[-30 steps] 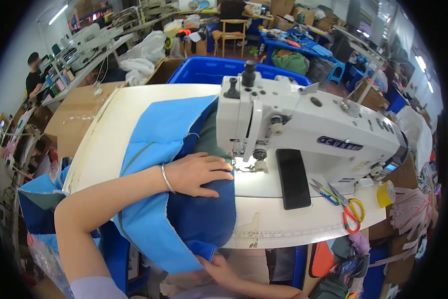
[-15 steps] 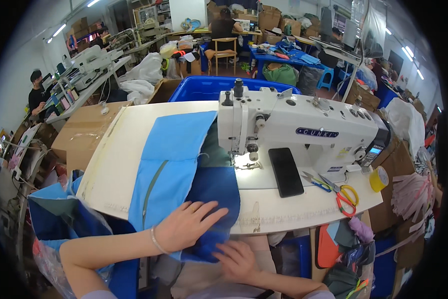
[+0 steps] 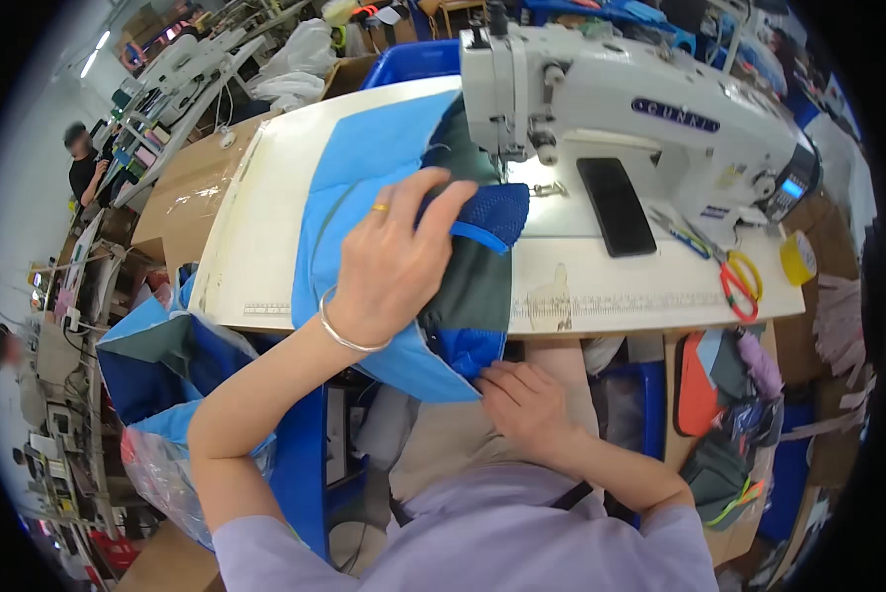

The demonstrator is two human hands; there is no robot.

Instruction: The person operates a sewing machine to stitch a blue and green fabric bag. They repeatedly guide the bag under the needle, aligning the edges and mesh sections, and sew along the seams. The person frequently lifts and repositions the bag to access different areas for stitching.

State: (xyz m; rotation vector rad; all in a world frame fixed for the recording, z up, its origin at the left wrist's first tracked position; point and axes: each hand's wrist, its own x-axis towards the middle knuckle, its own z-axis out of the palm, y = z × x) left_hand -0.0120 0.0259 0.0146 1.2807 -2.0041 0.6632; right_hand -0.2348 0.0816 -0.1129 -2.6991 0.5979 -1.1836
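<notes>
A sewn fabric piece with light blue panels [image 3: 364, 133] lies on the sewing table, running up to the white sewing machine [image 3: 640, 109]. My left hand [image 3: 394, 252], with a ring and a bangle, is closed on its navy mesh layer [image 3: 492, 212], which is folded up near the needle. Beneath the fold a dark green layer [image 3: 478, 286] is exposed. At the table's front edge my right hand [image 3: 527, 400] pinches the fabric's lower corner, where bright blue cloth bunches. The left fingertips are partly hidden by the cloth.
A black phone [image 3: 616, 207], scissors [image 3: 739, 281], small snips [image 3: 682, 235] and a yellow tape roll [image 3: 798, 259] lie right of the needle. More blue and green sewn pieces [image 3: 177, 355] hang at the left. A blue bin [image 3: 413, 64] stands behind the table.
My left hand has moved up toward the needle, and the navy layer is now folded back, showing green beneath. My right hand stays at the lower edge. The view has tilted downward.
</notes>
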